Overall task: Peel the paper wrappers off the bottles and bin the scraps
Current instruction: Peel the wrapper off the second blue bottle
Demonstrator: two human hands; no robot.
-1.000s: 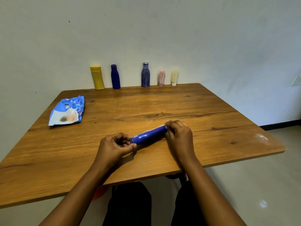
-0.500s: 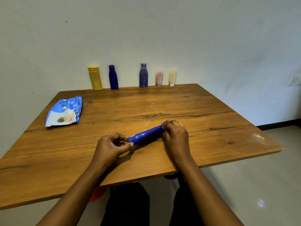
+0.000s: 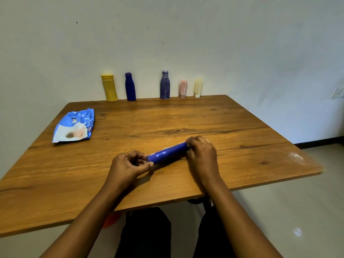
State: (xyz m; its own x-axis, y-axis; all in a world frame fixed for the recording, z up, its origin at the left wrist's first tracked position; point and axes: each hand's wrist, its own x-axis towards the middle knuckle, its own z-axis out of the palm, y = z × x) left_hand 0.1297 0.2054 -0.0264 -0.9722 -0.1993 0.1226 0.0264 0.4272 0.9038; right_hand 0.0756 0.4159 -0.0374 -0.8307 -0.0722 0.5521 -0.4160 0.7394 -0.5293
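Lying on its side near the front edge of the table point(image 3: 186, 116), the blue bottle point(image 3: 167, 152) is held at both ends. The left hand point(image 3: 128, 164) pinches one end and the right hand point(image 3: 202, 153) curls round the other. A row of bottles point(image 3: 165, 84) stands along the table's back edge.

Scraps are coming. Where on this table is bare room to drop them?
Bare wood: the wooden table's middle, between the blue-and-white plastic pouch and the five standing bottles at the far edge; also its right side. Crowded: near centre, where left hand and right hand grip the blue cylindrical bottle.
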